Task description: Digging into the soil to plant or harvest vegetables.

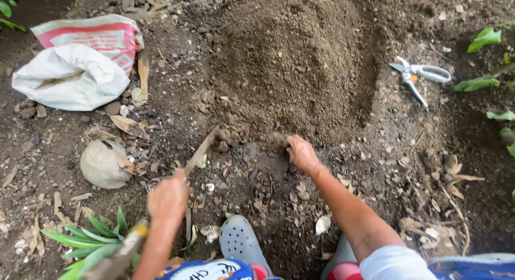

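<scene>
Sack (72, 76): white, slumped, upper left on the ground. A second bag (102, 35), white with red bands and print, lies under and behind it.

Ground (257, 205): bare dark soil strewn with dry leaves, small stones and pale scraps. Outdoor plot. Heap of loose sifted soil (292, 60) at top centre, its near face cut away.

Pruning shears (418, 76): grey handles, lying right of the heap, well apart from both hands.

Round pale stone-like lump (102, 163) at left; small green spiky plant (91, 242) at lower left; green leaves (483, 41) along the right edge.

Stick-like digging tool (201, 150): long axis diagonal, tip pointing up and right into the soil at the foot of the heap, shaft running down-left.

Left hand (167, 198): closed around the tool's shaft.

Right hand (302, 153): fingers curled down into the soil at the heap's base; what it grips, if anything, cannot be told.

Grey perforated clog (238, 240) at bottom centre.
</scene>
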